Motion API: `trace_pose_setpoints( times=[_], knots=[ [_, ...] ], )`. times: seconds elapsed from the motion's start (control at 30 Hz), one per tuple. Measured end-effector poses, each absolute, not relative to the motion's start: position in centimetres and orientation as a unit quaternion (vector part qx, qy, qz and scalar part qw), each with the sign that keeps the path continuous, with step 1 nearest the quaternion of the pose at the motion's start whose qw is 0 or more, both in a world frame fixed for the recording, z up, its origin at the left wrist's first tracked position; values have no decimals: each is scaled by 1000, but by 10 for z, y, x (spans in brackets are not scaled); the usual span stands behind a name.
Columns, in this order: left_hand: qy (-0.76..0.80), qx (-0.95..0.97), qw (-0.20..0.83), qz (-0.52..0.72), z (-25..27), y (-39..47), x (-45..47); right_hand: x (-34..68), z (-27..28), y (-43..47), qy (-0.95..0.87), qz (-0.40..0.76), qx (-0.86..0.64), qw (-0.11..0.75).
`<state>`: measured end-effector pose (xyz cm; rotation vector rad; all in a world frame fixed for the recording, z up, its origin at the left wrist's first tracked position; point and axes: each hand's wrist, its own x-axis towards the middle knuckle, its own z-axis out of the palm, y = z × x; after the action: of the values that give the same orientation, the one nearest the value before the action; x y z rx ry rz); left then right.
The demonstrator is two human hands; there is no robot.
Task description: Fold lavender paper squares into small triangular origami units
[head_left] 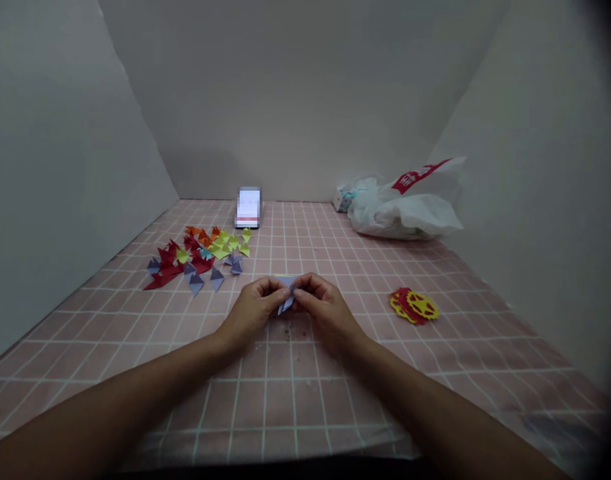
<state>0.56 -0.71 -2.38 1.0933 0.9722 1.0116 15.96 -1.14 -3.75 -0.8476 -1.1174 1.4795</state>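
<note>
Between my two hands, over the middle of the table, is a small folded piece of pale purple origami paper [285, 305]. My left hand [258, 303] pinches it from the left with thumb and fingers. From the other side, my right hand [325, 303] grips it the same way, the thumbs almost meeting. Part of the paper is hidden by the fingers. Just beyond the fingertips shows a purple and yellow paper edge [284, 275]; I cannot tell whether it belongs to the held piece.
Folded paper birds [200, 257] in several colours lie at the left. Behind them a phone [248, 207] leans upright. At the back right are a white plastic bag [405, 210] and a small box [341, 199]. Red and yellow cutouts [414, 306] lie on the checked tablecloth [295, 400].
</note>
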Motion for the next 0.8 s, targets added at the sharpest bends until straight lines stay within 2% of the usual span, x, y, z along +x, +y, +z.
trace_pose_setpoints(
  times=[0.8],
  knots=[
    [391, 467, 652, 452, -23, -8, 8, 159, -36, -12, -459, 626, -354, 521]
  ],
)
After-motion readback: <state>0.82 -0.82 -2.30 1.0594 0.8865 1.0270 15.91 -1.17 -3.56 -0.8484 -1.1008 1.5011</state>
